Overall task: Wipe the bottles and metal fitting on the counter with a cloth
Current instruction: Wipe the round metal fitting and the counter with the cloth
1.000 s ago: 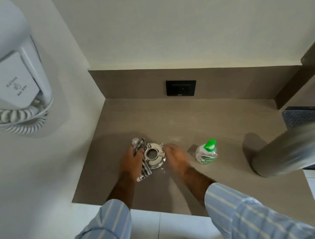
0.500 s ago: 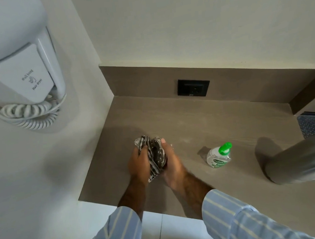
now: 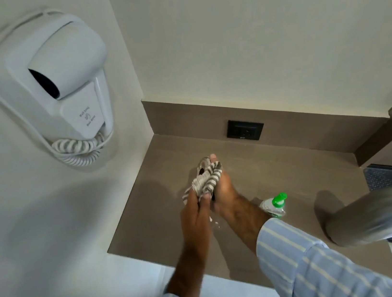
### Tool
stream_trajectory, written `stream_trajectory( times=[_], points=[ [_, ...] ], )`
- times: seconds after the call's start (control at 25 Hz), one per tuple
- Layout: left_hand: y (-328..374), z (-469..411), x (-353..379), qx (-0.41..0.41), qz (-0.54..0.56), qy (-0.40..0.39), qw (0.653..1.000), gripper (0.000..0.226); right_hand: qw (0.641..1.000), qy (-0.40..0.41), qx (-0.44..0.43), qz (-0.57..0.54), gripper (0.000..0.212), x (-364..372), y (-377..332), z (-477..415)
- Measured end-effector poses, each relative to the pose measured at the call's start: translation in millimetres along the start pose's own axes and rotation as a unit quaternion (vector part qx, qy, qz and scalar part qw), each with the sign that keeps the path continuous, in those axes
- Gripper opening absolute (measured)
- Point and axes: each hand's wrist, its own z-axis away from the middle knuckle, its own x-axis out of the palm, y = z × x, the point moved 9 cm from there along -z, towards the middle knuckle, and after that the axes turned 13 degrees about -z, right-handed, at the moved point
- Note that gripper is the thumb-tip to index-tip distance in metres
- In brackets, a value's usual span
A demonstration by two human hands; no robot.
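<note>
The counter (image 3: 165, 223) ends at a front edge just below both wrists and meets a side wall to the left of the left hand (image 3: 195, 214). Bare surface lies beyond the fingertips up to the backsplash, where a black socket plate (image 3: 245, 130) is mounted.

Both hands are raised above the counter and pressed together around the striped cloth (image 3: 205, 179). The left hand grips the cloth from below; the right hand (image 3: 223, 192) closes on it from the right, one fingertip showing above the bundle. The metal fitting (image 3: 203, 165) appears to be wrapped inside, with only a small pale part visible at the top.

Just right of the right forearm stands the green-capped bottle (image 3: 275, 206). Well to the right lies the steel bottle (image 3: 375, 216), tilted in view. A hair dryer (image 3: 60, 84) hangs on the wall left of the hands.
</note>
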Motion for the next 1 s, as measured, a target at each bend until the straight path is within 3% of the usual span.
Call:
stream_trajectory(
  times=[0.12,0.2,0.28,0.32,0.44,0.52,0.6,0.68,0.8,0.92,1.0],
  points=[
    [1.0,7.5,-7.6,0.036,-0.115,0.047,0.992,0.035,0.999,0.011,0.024,-0.021,0.063,4.3,10.6,7.0],
    [-19.8,-13.9,-9.6,-0.060,-0.119,0.060,0.989,0.033,1.000,0.012,0.018,-0.013,0.056,3.3,21.9,11.7],
    [-36.1,-43.5,-4.2,-0.164,-0.040,0.017,0.985,0.033,0.998,0.028,-0.012,0.052,0.060,-6.2,31.1,10.9],
    [-36.5,-55.0,-0.8,-0.178,0.003,0.004,0.984,0.033,0.994,0.042,-0.039,0.093,0.060,-10.1,28.8,8.9],
    [-4.3,-44.2,5.1,-0.115,0.052,0.012,0.992,0.029,0.988,0.050,-0.089,0.117,0.062,-4.4,6.0,2.8],
    [10.1,-6.1,6.2,-0.064,0.041,0.012,0.997,0.027,0.998,0.027,-0.035,0.053,0.063,6.8,-5.7,1.4],
    [3.6,18.9,5.2,-0.032,0.001,0.014,0.999,0.030,0.998,0.055,0.010,0.010,0.059,6.0,-6.9,7.2],
    [-23.9,2.2,9.0,-0.082,-0.008,0.011,0.997,0.030,0.998,0.062,0.014,-0.004,0.057,-2.5,6.6,14.4],
    [-33.2,-25.8,19.4,-0.173,0.039,-0.003,0.984,0.029,0.994,0.092,-0.050,0.015,0.070,-20.1,15.6,13.8],
    [-2.3,-6.2,22.1,-0.110,0.127,-0.008,0.986,0.028,0.996,0.073,-0.045,0.013,0.071,-3.1,-5.1,12.8],
    [-10.1,17.1,18.8,-0.064,0.107,-0.044,0.991,0.032,0.996,0.086,-0.022,-0.013,0.062,5.6,-22.7,15.5]
  ],
)
